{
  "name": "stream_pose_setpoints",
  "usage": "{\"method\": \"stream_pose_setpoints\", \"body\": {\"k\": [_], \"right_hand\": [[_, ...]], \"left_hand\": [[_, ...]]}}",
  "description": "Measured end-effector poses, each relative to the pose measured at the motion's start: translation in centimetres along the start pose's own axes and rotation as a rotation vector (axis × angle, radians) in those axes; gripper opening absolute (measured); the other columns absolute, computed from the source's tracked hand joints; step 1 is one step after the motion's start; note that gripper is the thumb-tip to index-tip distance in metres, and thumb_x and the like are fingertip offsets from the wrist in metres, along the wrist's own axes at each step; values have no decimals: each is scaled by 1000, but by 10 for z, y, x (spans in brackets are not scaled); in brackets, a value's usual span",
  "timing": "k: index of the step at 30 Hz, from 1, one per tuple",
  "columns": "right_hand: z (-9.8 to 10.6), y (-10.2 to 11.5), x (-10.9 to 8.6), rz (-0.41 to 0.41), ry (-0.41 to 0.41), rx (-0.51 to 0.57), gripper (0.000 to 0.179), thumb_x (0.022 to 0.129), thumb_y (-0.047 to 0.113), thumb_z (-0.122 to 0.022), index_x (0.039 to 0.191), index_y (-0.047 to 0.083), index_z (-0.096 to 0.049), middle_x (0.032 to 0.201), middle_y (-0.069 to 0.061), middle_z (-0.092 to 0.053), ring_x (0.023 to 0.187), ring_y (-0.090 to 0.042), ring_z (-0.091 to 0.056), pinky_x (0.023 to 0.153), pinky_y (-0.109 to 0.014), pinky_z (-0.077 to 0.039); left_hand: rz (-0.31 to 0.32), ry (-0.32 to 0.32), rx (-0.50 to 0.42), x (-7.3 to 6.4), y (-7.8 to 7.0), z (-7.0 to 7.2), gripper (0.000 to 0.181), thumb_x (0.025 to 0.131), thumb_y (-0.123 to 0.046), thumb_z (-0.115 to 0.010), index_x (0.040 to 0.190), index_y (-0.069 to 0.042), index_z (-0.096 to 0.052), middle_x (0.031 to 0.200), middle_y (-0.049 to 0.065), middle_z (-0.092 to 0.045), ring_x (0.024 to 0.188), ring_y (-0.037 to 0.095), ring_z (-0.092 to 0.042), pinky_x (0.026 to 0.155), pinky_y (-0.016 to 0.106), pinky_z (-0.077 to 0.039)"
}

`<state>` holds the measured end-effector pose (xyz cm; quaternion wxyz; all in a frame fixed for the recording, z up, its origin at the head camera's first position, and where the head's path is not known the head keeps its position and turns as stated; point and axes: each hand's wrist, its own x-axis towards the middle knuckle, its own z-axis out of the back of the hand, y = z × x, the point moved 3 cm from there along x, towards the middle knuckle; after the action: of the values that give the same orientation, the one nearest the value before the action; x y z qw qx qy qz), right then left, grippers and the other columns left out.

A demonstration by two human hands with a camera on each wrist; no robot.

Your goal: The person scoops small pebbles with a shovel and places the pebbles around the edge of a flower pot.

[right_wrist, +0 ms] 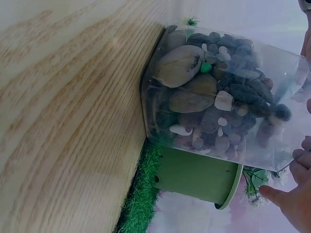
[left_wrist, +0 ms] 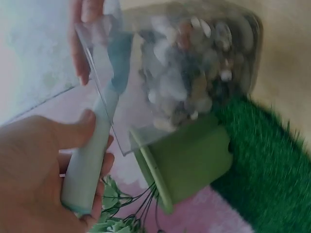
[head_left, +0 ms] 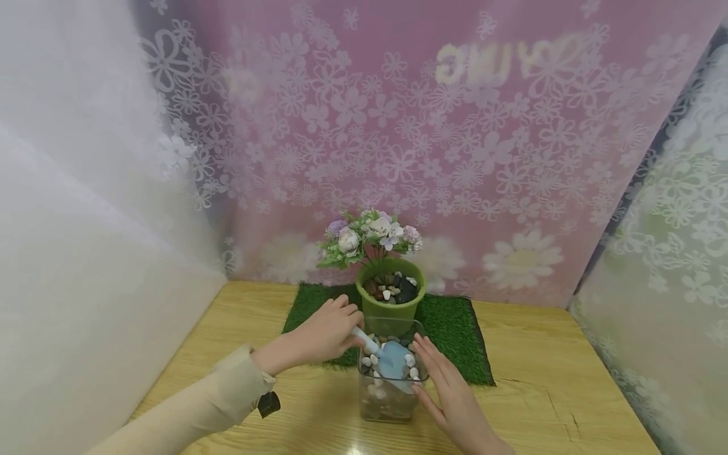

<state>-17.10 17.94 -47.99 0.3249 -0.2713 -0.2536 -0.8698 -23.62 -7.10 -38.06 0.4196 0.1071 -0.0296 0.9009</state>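
My left hand (head_left: 325, 330) grips the pale handle of a small toy shovel (head_left: 394, 361), its thumb lying along the handle in the left wrist view. The shovel's light-blue blade slants down inside a clear plastic container (head_left: 387, 414). Mixed pebbles (right_wrist: 204, 102), some large and tan, others dark or white, fill the container's lower part, and the blade is over them. Against the container's right side rests my right hand (head_left: 455, 398), fingers fairly straight and fingertips close to the rim.
Just behind the container stands a green flowerpot (head_left: 391, 309) holding stones and artificial flowers (head_left: 370, 237). It sits on a green turf mat (head_left: 455, 341) on the wooden table (head_left: 534, 379). Flower-patterned curtains (head_left: 392, 126) enclose the back and sides.
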Motion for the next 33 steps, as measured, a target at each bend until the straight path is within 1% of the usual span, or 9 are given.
{"method": "stream_pose_setpoints", "body": {"k": [3,7,11,15,19,22,25,28,33], "right_hand": [[0,1,2,16,-14,6,67,104,33,-59,159,8,-32,161,-12,-36,147,-30,-35,120,-18,-11],[2,2,3,31,-36,11,65,105,37,-55,158,7,-33,160,-14,-37,147,-32,-36,120,-17,-12],[4,1,4,29,-45,12,66,104,35,-58,158,7,-33,160,-14,-38,147,-30,-36,120,-17,-13],[4,1,5,9,-18,5,70,101,31,-64,160,9,-31,161,-12,-36,148,-28,-34,119,-16,-11],[3,2,6,3,-5,1,76,97,25,-70,160,10,-30,162,-11,-35,148,-28,-34,119,-15,-10],[1,2,5,-3,1,-4,77,96,25,-70,160,10,-30,162,-10,-35,148,-28,-34,119,-15,-10],[0,1,3,-15,8,-7,77,97,26,-70,160,9,-29,163,-10,-33,149,-27,-33,119,-14,-9],[0,2,2,-17,5,-14,78,96,24,-71,159,7,-30,163,-11,-33,149,-27,-33,118,-14,-9],[0,3,2,-20,9,-16,79,93,20,-74,158,5,-32,163,-11,-33,149,-27,-32,120,-17,-10]], "left_hand": [[38,-6,-50,-5,4,1,23,96,-37,-68,104,-15,-70,97,-3,-67,77,14,-35,72,29,-31],[76,-42,-101,-11,3,3,21,96,-34,-69,101,-14,-70,93,-3,-66,75,13,-33,71,28,-31],[87,-82,-125,-12,-2,3,22,96,-34,-69,102,-12,-70,91,-3,-65,75,13,-34,71,28,-32],[104,-101,-122,-14,-1,2,22,96,-35,-69,101,-13,-70,90,-4,-64,74,12,-34,71,28,-32],[145,-95,-164,-21,5,-1,21,96,-35,-69,101,-15,-70,88,-6,-63,73,12,-33,70,28,-32],[175,-107,-184,-29,11,0,19,95,-35,-70,100,-16,-70,88,-7,-64,72,12,-32,69,27,-32],[199,-131,-191,-37,17,0,18,94,-34,-71,100,-17,-70,90,-8,-65,73,11,-34,69,27,-33],[217,-160,-221,-45,23,1,18,94,-32,-72,101,-16,-70,91,-7,-65,75,10,-34,70,27,-35],[262,-221,-270,-56,31,8,17,96,-30,-70,102,-14,-70,93,-6,-67,77,10,-37,71,28,-36]]}}
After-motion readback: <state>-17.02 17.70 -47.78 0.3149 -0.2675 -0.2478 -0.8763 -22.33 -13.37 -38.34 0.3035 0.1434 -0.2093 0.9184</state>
